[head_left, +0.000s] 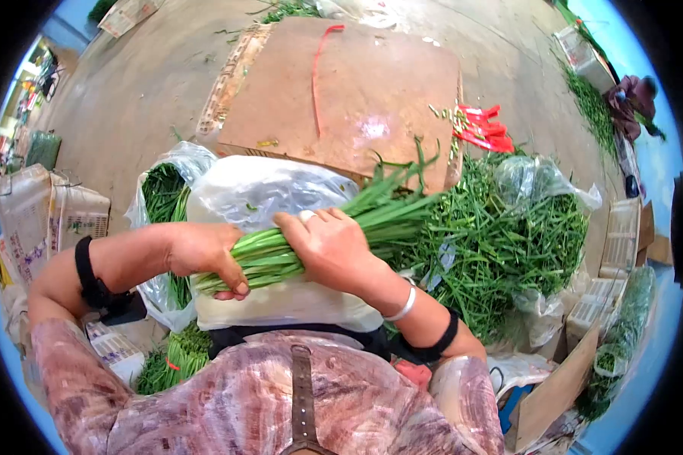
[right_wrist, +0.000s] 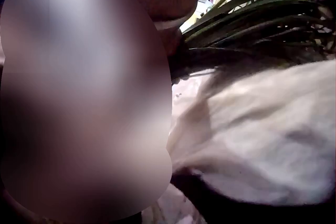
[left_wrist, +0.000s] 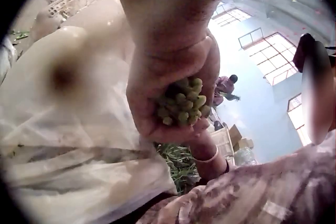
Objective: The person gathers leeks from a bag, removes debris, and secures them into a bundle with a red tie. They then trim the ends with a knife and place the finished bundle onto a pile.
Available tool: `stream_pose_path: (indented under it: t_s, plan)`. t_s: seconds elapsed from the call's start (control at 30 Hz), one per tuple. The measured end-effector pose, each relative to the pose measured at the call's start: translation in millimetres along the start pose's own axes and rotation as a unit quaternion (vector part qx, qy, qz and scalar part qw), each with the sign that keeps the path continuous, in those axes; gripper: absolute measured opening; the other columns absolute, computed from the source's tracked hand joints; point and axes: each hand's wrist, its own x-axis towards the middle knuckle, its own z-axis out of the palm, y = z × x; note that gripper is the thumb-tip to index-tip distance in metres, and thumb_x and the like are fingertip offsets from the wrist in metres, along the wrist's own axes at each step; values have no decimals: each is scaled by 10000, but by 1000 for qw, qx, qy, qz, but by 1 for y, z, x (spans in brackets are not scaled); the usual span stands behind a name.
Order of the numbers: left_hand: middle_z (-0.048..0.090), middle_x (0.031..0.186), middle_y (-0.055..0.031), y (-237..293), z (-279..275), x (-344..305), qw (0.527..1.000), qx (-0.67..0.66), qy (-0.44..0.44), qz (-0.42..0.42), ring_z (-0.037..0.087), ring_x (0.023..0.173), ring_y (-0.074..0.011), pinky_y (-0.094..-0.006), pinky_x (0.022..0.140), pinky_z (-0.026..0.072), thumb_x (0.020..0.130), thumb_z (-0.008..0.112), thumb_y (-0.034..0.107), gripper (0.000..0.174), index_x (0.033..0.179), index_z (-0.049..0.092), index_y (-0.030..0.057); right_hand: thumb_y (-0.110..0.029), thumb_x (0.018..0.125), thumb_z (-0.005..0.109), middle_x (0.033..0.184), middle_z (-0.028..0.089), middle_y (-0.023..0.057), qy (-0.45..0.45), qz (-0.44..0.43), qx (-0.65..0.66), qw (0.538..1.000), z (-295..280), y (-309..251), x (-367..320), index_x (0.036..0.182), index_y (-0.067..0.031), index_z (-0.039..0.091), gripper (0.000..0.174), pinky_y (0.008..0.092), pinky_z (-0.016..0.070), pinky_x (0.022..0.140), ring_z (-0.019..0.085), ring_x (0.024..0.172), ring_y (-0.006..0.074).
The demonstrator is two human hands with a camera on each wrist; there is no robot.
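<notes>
A bunch of long green leafy stalks [head_left: 269, 256] lies across the person's front, leaves toward the upper right. The left hand [head_left: 205, 252] grips its stem end. In the left wrist view, pale green cut ends [left_wrist: 181, 103] poke out of that hand's curled fingers. Farther along, the right hand [head_left: 332, 246], with a ring and a bracelet, wraps over the middle of the bunch. Beneath both hands is a white plastic-covered bundle [head_left: 273, 182]. In the right wrist view a blur hides much of the scene, while dark green leaves [right_wrist: 247, 22] show at the top right.
A large pile of loose green leaves [head_left: 501, 243] stands at the right. Ahead is a brown board [head_left: 387, 83] with a red strip [head_left: 317, 83] on it, and red ties [head_left: 484, 129] at its right edge. A plastic bag [head_left: 138, 216] of greens is at the left.
</notes>
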Motion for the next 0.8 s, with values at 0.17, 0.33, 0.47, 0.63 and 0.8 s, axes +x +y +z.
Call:
stream_pose_path:
  t_s: [0.17,0.33,0.47,0.63,0.8]
  plan:
    - [635,958,-88,62,-16,12,970,219,-92,55,580,873,-163,-301,792,474,770,730,318,513,1099,549,-31,-124,741,536,621,533,60,-72,23,-120,990,-57,23,24,794,-88,474,89,351,466,528,595,573,227]
    - [546,1225,-103,115,-107,25,949,4,-161,270,498,1117,-200,-317,935,401,914,368,559,686,1309,434,2,-110,663,695,715,596,136,-122,107,-198,967,-106,79,59,974,-63,541,349,390,477,536,619,654,308]
    - [561,1227,-127,135,-158,62,811,283,348,376,525,1126,-218,-374,922,436,892,443,546,685,1349,403,37,-112,697,631,783,613,188,-114,213,-211,947,-119,139,107,980,-61,512,311,474,486,603,614,738,387]
    - [449,1329,-157,121,-165,135,462,601,461,461,468,1191,-295,-444,972,378,835,588,399,570,1311,450,119,-112,717,600,805,619,238,-147,250,-228,930,-79,193,172,946,-35,525,253,477,488,681,610,780,404]
    - [381,1379,-176,111,-192,142,579,619,309,431,341,1294,-315,-432,1062,283,860,547,399,573,1321,428,80,-140,735,591,829,631,241,-204,205,-226,930,-21,240,188,943,-20,518,251,474,489,705,616,817,403]
